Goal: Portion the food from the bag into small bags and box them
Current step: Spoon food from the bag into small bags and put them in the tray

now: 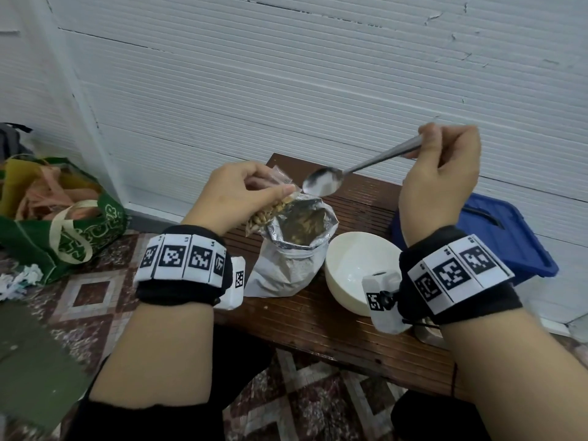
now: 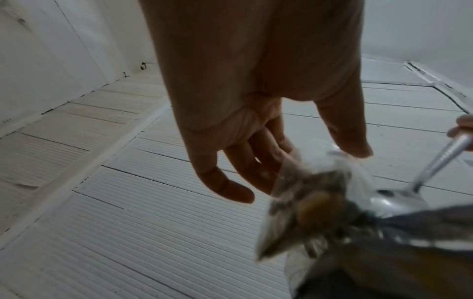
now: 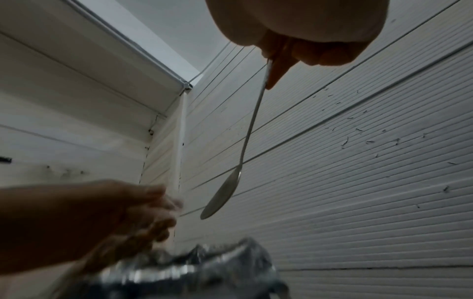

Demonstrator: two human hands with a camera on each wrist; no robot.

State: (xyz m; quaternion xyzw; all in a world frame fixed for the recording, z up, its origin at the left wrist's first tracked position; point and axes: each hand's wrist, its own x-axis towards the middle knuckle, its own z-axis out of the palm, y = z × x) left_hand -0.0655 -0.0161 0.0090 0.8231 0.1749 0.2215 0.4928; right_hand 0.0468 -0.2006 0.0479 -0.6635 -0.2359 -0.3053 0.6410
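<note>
A silver foil bag point(image 1: 292, 253) stands open on the dark wooden table point(image 1: 318, 323), brown food showing inside. My left hand point(image 1: 241, 192) pinches the top of a small clear bag point(image 1: 267, 214) partly filled with brown pieces, just above the foil bag's left rim. In the left wrist view the small bag point(image 2: 307, 204) hangs from thumb and fingers. My right hand point(image 1: 445, 160) grips the handle of a metal spoon point(image 1: 324, 183). Its empty bowl hovers over the foil bag's mouth, beside the small bag. The spoon point(image 3: 225, 194) hangs down in the right wrist view.
An empty white bowl point(image 1: 356, 268) sits right of the foil bag. A blue plastic lid or box point(image 1: 509, 237) lies at the table's right end. A green shopping bag point(image 1: 60, 218) stands on the tiled floor at left, near crumpled paper. A white panelled wall is behind.
</note>
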